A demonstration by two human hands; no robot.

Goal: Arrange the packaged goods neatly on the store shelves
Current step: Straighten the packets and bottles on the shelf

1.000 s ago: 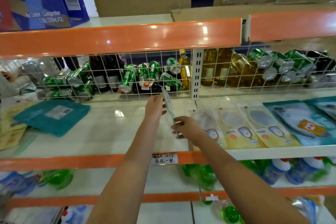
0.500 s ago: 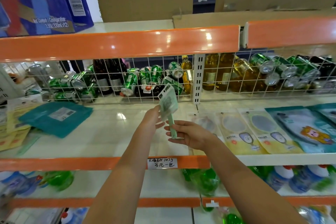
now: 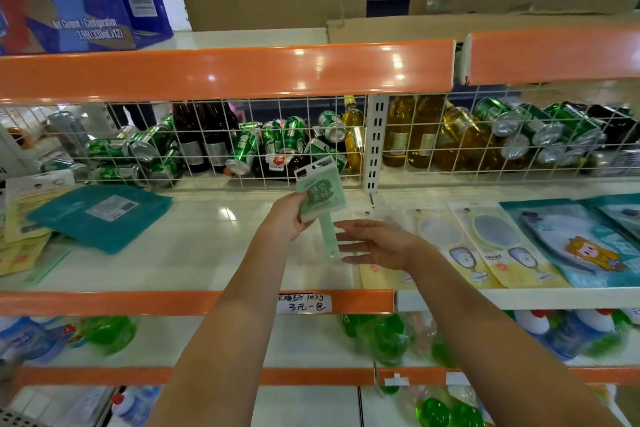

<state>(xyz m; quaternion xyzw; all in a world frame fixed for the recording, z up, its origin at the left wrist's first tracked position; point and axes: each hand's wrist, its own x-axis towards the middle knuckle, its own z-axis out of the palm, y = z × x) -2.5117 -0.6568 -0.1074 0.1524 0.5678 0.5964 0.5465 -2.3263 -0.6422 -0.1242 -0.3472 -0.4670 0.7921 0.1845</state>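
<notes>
On the far left of the white shelf (image 3: 194, 253), a teal flat pack (image 3: 100, 215) lay tilted with its label up, its left edge over a loose heap of yellow packets (image 3: 20, 246). Behind it, past a white wire fence (image 3: 214, 142), green cans (image 3: 242, 149) lay tumbled beside dark bottles (image 3: 194, 135). Toward the middle, the left hand (image 3: 287, 218) gripped a pale green carded item (image 3: 320, 198) by the lower left of its card, fingers curled round the edge, holding it upright above the shelf with its narrow green handle hanging down. Just right of that handle, the right hand (image 3: 374, 246) was spread loose, palm turned toward the handle and fingers straight, gripping nothing; whether its fingertips touched the handle could not be told. Beyond it, yellow hand-mirror packs (image 3: 485, 253) lay flat in an overlapping row, and further right came light blue packs with a cartoon figure (image 3: 571, 243). Behind these stood amber bottles (image 3: 415, 132) and more cans. Below the front edge, a handwritten price tag (image 3: 303, 303) sat on the orange strip.
</notes>
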